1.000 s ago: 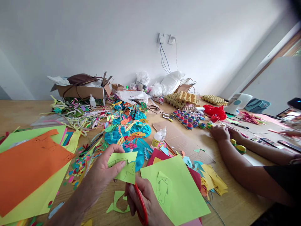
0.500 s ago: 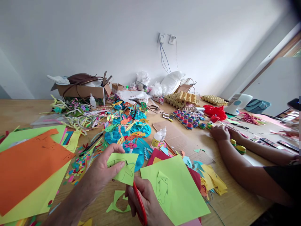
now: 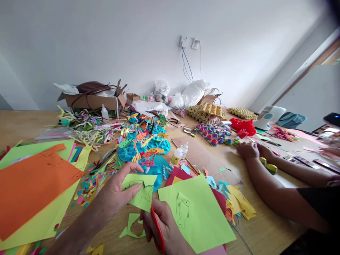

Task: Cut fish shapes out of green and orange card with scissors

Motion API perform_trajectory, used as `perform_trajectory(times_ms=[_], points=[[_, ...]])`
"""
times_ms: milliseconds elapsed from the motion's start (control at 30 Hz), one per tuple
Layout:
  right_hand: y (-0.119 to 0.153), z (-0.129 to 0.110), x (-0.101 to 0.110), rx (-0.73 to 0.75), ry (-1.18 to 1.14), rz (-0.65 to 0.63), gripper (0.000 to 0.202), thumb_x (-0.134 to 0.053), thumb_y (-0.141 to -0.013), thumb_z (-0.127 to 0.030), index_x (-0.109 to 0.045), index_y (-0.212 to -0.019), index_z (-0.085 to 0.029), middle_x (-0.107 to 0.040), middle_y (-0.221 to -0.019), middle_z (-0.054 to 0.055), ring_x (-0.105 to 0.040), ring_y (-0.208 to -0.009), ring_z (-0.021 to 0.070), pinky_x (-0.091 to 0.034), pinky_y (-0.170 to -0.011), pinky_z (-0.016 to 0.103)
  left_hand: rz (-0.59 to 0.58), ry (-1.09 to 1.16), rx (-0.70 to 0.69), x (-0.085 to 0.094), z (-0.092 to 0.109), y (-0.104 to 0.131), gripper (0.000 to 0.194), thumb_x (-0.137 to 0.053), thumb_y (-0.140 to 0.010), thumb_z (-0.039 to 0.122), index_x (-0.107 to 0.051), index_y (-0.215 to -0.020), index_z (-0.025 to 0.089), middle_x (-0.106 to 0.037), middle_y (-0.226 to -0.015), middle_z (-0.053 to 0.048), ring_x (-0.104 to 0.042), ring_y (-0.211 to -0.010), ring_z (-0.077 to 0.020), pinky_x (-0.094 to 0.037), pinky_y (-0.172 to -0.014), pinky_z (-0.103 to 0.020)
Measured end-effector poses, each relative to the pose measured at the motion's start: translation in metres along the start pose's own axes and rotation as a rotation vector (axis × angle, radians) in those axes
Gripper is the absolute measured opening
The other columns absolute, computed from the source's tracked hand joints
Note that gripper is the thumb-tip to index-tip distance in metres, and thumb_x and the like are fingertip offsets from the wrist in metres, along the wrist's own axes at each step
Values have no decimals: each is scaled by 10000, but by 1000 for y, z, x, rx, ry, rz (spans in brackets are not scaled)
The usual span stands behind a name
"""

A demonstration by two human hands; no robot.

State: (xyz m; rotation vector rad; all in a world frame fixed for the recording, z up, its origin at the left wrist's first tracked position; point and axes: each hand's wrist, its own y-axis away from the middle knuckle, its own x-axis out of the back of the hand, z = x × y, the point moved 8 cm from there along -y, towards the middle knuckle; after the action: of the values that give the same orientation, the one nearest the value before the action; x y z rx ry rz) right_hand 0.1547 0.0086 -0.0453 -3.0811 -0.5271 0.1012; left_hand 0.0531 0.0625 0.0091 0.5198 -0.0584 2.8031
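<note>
My left hand point(image 3: 123, 187) pinches a small piece of lime-green paper point(image 3: 145, 202) that carries a fish outline drawn in dark line. Below it, my right hand point(image 3: 162, 221) is closed around red-handled scissors point(image 3: 158, 230); a blade tip shows at the drawn fish, and most of the blades are hidden behind the paper. To the right lies a larger green sheet point(image 3: 209, 216), with a cut piece bearing another fish drawing point(image 3: 183, 212) on it. A green paper offcut point(image 3: 132, 225) with a hole rests on the table under my hands.
Orange paper point(image 3: 37, 187) lies at left over green and yellow sheets. Ahead are a blue base with colourful paper fish point(image 3: 154, 151), glue bottles point(image 3: 176, 156) and cardboard point(image 3: 209, 159). Another person's arms point(image 3: 268, 177) rest at right near painted egg-carton cups point(image 3: 212, 134). Yellow scraps point(image 3: 241, 203) lie nearby.
The scissors' blade tip shows a little more clearly at the fish outline. Both hands keep nearly the same place, and the view has shifted slightly.
</note>
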Motion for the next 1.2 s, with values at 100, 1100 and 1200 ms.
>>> perform_trajectory(times_ms=[100,1100,1200], points=[[0,-4,0,0,-11,3,576,-453,-815,-689,-538,-637,-148,-403,-438,-61,-346,-366,54,-288,-373,161,-3,22,1,-1,0,0,195,-532,-748,254,-510,-941,262,-621,-889,17,-602,-691,-164,-467,-601,-236],[1,7,0,-70,43,-11,520,-445,-861,-618,-459,-598,-169,-402,-427,-53,-335,-372,55,-283,-371,156,-110,93,27,7,-3,3,302,-629,-724,212,-625,-1009,311,-678,-893,18,-643,-865,-217,-493,-638,-213],[2,12,-1,-63,21,-21,526,-443,-850,-639,-456,-610,-172,-398,-447,-55,-338,-375,56,-275,-355,152,-111,79,27,8,-3,2,307,-624,-724,201,-625,-1010,312,-675,-971,6,-612,-991,-243,-499,-647,-211]])
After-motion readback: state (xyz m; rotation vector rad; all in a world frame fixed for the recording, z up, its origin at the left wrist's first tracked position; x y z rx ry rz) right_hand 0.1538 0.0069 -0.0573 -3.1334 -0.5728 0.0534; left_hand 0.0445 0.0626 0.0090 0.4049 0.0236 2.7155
